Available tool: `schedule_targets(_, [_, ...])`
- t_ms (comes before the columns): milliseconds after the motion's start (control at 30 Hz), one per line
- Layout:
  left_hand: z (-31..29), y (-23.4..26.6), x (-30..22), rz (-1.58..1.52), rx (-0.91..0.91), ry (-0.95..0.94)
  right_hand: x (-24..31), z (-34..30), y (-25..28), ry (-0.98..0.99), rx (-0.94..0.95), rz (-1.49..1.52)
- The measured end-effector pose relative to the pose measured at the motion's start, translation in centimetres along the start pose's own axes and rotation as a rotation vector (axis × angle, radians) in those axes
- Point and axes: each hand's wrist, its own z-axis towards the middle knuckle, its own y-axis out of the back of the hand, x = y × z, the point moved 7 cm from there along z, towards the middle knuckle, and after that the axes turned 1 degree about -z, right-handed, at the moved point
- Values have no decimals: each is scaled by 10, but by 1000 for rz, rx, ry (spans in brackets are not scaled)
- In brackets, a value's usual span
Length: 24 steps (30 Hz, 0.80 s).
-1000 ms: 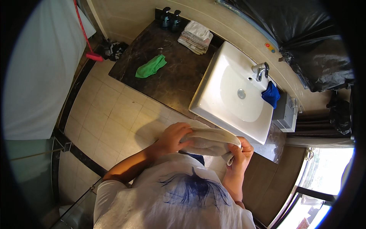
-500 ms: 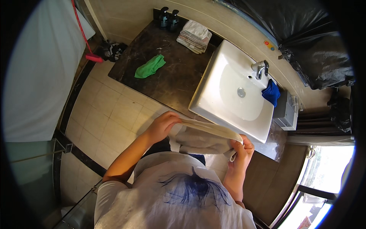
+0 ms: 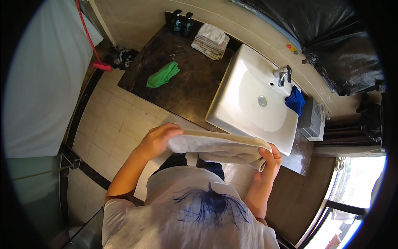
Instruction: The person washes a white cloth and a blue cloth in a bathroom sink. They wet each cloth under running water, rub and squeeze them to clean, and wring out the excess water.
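A pale, off-white towel [image 3: 219, 148] is stretched between my hands, in front of my body and just short of the sink's near edge. My left hand [image 3: 159, 139] grips its left end, fingers closed over the upper corner. At the right end, my right hand [image 3: 270, 159] pinches the other corner with thumb and fingers, and a folded edge hangs beneath. The upper edge runs nearly straight from hand to hand, while the lower part droops in loose folds. Beyond the towel is the white rectangular sink [image 3: 226, 108] with a chrome faucet [image 3: 283, 74].
On the dark stone counter [image 3: 190, 89] lie a green cloth [image 3: 163, 75] and a stack of folded towels [image 3: 210, 41], with two dark pump bottles [image 3: 182, 23] behind. A blue cloth [image 3: 294, 101] and a grey box [image 3: 311, 121] sit right of the sink. A red-handled tool [image 3: 102, 65] leans at left.
My hands have moved apart, the left one further left and the right one slightly right. Between them the towel is now stretched wider.
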Motion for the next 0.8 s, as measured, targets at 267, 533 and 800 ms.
schedule_targets(267, [-17,4,33,-594,25,600,2,8,2,-2,30,67])
schedule_targets(533, [-24,-5,51,-533,-33,558,0,5,-4,0,80,-101])
schedule_targets(800, [-13,3,38,-1012,-260,630,1,19,-6,55,204,-356])
